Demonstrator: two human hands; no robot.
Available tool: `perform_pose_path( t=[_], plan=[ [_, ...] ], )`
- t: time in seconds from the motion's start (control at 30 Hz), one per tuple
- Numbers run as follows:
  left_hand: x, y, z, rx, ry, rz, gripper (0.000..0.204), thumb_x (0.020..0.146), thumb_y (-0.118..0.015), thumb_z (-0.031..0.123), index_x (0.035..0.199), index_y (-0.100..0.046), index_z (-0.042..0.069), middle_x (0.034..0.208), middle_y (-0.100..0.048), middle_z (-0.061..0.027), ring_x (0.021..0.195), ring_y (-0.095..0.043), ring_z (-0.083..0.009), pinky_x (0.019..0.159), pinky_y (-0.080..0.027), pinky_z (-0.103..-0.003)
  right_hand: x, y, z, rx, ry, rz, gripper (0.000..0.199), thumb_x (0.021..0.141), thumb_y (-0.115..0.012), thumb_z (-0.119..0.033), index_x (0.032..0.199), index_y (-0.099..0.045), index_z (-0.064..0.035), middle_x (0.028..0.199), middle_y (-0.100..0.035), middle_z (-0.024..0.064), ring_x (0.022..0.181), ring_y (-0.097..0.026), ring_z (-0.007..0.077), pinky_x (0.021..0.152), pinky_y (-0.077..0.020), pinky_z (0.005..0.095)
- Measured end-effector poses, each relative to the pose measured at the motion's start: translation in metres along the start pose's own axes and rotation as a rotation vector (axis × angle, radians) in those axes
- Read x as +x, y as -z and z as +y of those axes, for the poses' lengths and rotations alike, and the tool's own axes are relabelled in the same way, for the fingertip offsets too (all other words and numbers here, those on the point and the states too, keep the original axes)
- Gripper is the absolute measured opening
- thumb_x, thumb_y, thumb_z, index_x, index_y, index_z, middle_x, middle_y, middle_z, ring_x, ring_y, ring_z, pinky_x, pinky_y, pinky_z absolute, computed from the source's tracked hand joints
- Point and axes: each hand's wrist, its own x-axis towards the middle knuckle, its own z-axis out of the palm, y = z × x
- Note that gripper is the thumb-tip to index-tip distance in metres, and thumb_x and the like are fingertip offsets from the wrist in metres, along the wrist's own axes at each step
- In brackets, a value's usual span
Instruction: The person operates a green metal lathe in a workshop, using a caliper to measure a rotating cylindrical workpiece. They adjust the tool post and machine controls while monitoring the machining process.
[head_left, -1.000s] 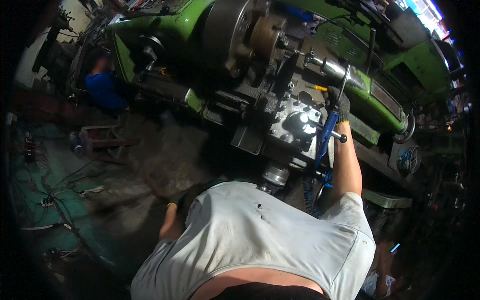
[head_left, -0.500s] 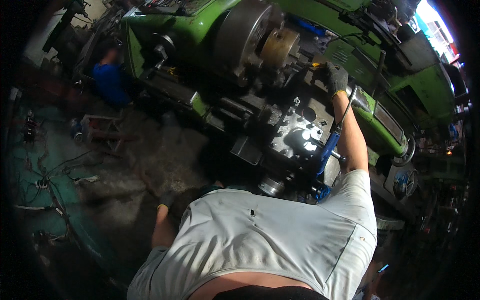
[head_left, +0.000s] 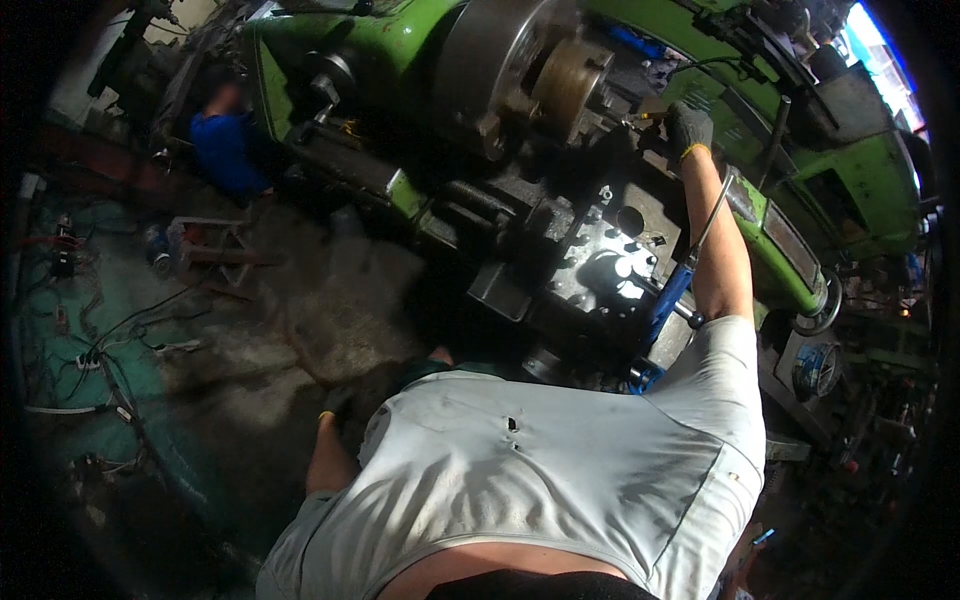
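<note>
Overhead, the head view shows the right hand [head_left: 692, 128], in a dark grey glove with a yellow cuff, reaching far out over a green lathe [head_left: 345, 45]. Its fingers are clamped on a slim yellow stick [head_left: 653, 115], which juts from the left of the glove toward a brown cylindrical workpiece [head_left: 572, 90]. The far end of the stick is too small and dark to make out, so I cannot tell whether it touches anything. That workpiece sits at the right face of a large round chuck [head_left: 480, 75].

Nearer the body, below the reaching hand, is a bolted metal tool post [head_left: 600, 265], brightly lit on top. Just right of it, beside the bare forearm, a blue-handled tool [head_left: 664, 308] lies slanted, its thin metal rod pointing up and away. A black ball knob [head_left: 697, 320] stands close by, and a handwheel [head_left: 824, 308] is at the right end of the machine.

The left hand [head_left: 338, 400], also gloved, hangs low by the person's left side above the stained floor [head_left: 350, 300]; it is too dark to tell whether its fingers are apart or together. Cables [head_left: 92, 360] trail at the far left, and a co-worker in a blue shirt [head_left: 228, 152] is beyond them.
</note>
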Motion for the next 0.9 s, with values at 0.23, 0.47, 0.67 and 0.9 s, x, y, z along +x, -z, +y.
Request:
perform_pose_path(
  t=[0.23, 0.47, 0.67, 0.9],
  plan=[
    [0.025, 0.039, 0.02, 0.254, -0.374, 0.145, 0.04, 0.102, -0.051, 0.039, 0.129, -0.068, 0.014, 0.12, -0.069, -0.0251, 0.114, -0.064, -0.0464, 0.097, -0.05, -0.051, 0.023, -0.033, 0.053, -0.133, 0.004, -0.014, 0.022, 0.081, -0.075, -0.022, 0.101, -0.07, -0.0148, 0.105, -0.072, 0.0215, 0.1, -0.07, 0.0437, 0.08, -0.0546, 0.0514],
    [-0.019, 0.009, -0.018, 0.325, -0.323, 0.359, 0.039, 0.1, -0.057, 0.036, 0.124, -0.07, 0.009, 0.109, -0.073, -0.0209, 0.094, -0.07, -0.0375, 0.083, -0.053, -0.047, 0.005, 0.008, -0.013, -0.059, -0.055, -0.044, 0.025, 0.084, -0.071, -0.025, 0.106, -0.07, -0.0137, 0.108, -0.071, 0.0247, 0.104, -0.068, 0.0463, 0.086, -0.0544, 0.0523],
    [-0.047, 0.009, -0.007, -0.045, -0.008, 0.029, 0.037, 0.096, -0.063, 0.036, 0.113, -0.071, 0.004, 0.091, -0.073, -0.0177, 0.071, -0.067, -0.0305, 0.067, -0.051, -0.045, -0.036, 0.063, -0.058, 0.341, -0.209, 0.169, 0.034, 0.089, -0.068, -0.036, 0.102, -0.074, -0.0051, 0.101, -0.075, 0.0231, 0.1, -0.071, 0.0429, 0.086, -0.0548, 0.0483],
    [-0.059, 0.016, 0.008, -0.031, 0.087, -0.169, 0.034, 0.094, -0.066, 0.034, 0.103, -0.072, 0.002, 0.081, -0.071, -0.0168, 0.057, -0.062, -0.0262, 0.054, -0.048, -0.044, -0.078, 0.06, -0.068, 0.516, -0.261, 0.172, 0.036, 0.091, -0.068, -0.036, 0.106, -0.074, -0.0035, 0.104, -0.076, 0.0196, 0.099, -0.073, 0.0359, 0.087, -0.0547, 0.043]
  ],
)
